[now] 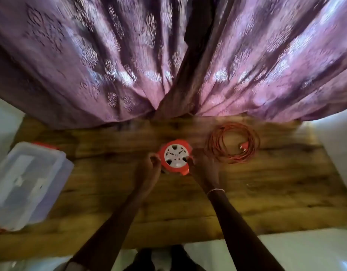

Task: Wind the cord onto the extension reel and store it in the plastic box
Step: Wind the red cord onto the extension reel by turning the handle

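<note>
A red extension reel [175,156] with a white socket face lies flat in the middle of the wooden table [266,192]. My left hand [152,165] grips its left rim and my right hand [203,167] grips its right rim. The orange cord [232,142] lies in a loose coil on the table to the right of the reel, its plug [243,148] resting inside the coil. A clear plastic box [26,180] with its lid on sits at the table's left edge.
A purple patterned curtain [168,55] hangs down to the table's far edge. Pale floor shows on both sides of the table and at its near edge. A thin bracelet [215,191] circles my right wrist.
</note>
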Available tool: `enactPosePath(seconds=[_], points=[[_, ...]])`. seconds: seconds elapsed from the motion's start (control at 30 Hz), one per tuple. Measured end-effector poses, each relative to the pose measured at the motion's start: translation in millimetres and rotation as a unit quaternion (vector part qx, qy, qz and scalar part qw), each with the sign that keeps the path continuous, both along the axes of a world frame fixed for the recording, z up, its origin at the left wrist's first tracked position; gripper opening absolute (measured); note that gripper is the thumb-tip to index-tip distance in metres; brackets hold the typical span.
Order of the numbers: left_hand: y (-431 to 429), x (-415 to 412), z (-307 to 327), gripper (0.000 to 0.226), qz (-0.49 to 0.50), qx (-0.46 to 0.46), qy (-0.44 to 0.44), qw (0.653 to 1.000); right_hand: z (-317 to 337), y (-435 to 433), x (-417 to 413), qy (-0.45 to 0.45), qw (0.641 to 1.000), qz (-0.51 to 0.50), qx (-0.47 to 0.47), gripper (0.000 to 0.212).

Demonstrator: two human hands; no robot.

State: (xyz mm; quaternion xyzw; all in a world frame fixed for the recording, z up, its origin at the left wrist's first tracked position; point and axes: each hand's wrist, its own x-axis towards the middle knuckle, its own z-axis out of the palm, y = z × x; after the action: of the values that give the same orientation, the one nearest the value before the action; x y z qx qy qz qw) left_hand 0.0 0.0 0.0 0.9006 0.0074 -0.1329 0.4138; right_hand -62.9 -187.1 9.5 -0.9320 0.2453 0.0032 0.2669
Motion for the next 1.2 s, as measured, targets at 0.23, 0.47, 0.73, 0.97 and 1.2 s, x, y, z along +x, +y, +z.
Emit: enactPosePath(seconds=[0.23,0.47,0.73,0.97,1.2], points=[[-6,-5,-66,0.043,-0.003,-0.036,-0.015,0.999,-64,-7,2,-0.041,0.997,0.067,-0.023,0.066],[5,-15,-113,0.061,-0.086,-0.024,-0.213,0.973,-114,-3,-18,-0.158,0.979,0.08,-0.104,0.059],[9,-17,-124,0.06,-0.096,0.022,-0.288,0.953,-132,-2,-22,-0.181,0.972,0.089,-0.12,0.063],[11,-17,-127,0.064,-0.132,0.085,-0.324,0.933,-143,-7,-21,-0.181,0.965,0.132,-0.134,0.072],[1,-29,-134,0.058,-0.147,0.168,-0.37,0.902,-146,-8,-37,-0.191,0.95,0.172,-0.179,0.069]])
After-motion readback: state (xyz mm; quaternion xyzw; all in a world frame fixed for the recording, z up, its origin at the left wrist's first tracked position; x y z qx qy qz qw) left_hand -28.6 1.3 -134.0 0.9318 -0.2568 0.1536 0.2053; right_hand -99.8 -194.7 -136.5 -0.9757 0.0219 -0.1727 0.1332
